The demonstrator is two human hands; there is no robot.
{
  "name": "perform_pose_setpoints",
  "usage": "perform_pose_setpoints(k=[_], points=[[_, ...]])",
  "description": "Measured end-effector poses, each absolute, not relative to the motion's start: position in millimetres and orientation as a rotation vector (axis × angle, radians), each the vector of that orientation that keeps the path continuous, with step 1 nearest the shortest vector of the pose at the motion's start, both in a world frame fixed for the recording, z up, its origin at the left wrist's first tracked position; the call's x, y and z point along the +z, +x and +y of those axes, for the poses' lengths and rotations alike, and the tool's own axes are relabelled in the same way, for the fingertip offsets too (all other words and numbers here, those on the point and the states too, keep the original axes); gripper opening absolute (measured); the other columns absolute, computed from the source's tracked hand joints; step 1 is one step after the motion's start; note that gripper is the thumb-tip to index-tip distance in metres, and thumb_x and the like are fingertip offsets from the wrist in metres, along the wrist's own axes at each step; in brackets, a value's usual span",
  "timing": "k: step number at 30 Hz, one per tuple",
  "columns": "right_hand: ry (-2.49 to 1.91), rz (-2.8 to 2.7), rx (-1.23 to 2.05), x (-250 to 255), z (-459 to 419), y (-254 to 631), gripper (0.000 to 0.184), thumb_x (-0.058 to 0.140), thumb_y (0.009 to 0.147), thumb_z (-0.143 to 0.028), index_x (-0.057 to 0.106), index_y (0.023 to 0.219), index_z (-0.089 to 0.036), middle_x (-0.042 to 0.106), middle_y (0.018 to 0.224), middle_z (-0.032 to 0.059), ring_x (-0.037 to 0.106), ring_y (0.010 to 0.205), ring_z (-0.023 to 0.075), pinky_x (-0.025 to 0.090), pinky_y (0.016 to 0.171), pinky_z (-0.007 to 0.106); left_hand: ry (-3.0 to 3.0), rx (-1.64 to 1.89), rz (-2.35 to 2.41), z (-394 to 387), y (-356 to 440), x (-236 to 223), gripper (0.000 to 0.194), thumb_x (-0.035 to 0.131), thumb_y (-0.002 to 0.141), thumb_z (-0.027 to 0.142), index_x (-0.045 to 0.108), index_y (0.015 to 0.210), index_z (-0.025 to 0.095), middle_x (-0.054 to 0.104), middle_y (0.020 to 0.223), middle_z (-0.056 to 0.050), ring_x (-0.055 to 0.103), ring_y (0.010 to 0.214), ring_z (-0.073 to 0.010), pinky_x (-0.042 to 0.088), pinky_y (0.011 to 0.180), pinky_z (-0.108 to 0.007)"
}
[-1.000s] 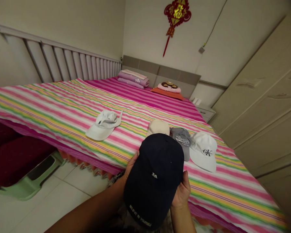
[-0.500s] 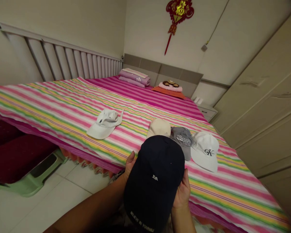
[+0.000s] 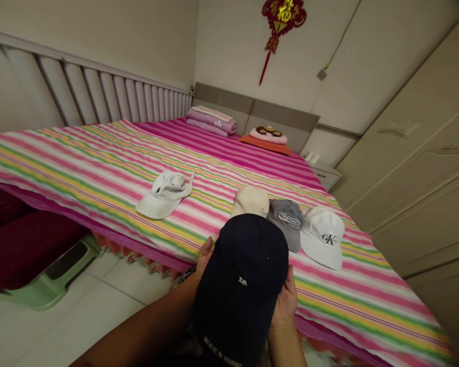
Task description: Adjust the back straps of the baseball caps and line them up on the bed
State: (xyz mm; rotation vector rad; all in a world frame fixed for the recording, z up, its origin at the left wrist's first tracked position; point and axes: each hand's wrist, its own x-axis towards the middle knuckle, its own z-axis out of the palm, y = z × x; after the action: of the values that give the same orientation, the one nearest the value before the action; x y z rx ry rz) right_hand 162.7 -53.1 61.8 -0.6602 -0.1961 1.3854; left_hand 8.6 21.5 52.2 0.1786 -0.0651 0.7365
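A dark navy baseball cap (image 3: 245,270) is held up in front of me, crown toward the bed and brim pointing down at me. Small white letters mark its front, and text runs along the brim edge. My left hand (image 3: 204,260) grips its left side, and my right hand (image 3: 286,302) grips the right side; most fingers are hidden behind the cap. Just beyond it on the bed lie a cream cap (image 3: 250,200), partly covered, a grey cap (image 3: 288,219) with white script, and a white cap (image 3: 325,234) with black letters. Another white cap (image 3: 167,191) rests apart, farther left.
The caps lie on a striped sheet (image 3: 99,163) over the bed. Folded purple bedding (image 3: 210,121) and a pink-and-orange pile (image 3: 268,138) sit by the headboard (image 3: 252,104). A green stool (image 3: 57,280) with a dark red cushion stands at left; a wardrobe (image 3: 413,153) rises at right.
The navy cap and both hands have shifted very slightly left in view. My grip on it looks the same, and the caps on the bed keep their places.
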Motion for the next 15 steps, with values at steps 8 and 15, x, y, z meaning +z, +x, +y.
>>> perform_pose_setpoints(k=[8,15], points=[[-0.604,-0.198,1.451,67.0,-45.0,166.6,0.027,0.054,0.072,-0.048,0.07,0.08,-0.028,0.072,0.08,-0.0018,0.063,0.09,0.0173,0.024,0.105,0.039,0.275,0.525,-0.06,27.3,-7.9,36.6,0.04,0.045,0.079,0.04,0.061,0.104,0.013,0.067,0.096,-0.01,0.055,0.102,-0.0268,0.026,0.098,-0.042],[-0.648,-0.187,1.513,55.1,-39.1,166.7,0.032,0.056,0.071,-0.048,0.069,0.087,-0.024,0.071,0.09,0.0037,0.061,0.095,0.0204,0.027,0.102,0.043,0.362,0.472,0.055,-5.4,-44.5,15.7,0.041,0.052,0.072,0.017,0.054,0.113,0.013,0.063,0.104,-0.012,0.056,0.1,-0.0262,0.037,0.087,-0.037]])
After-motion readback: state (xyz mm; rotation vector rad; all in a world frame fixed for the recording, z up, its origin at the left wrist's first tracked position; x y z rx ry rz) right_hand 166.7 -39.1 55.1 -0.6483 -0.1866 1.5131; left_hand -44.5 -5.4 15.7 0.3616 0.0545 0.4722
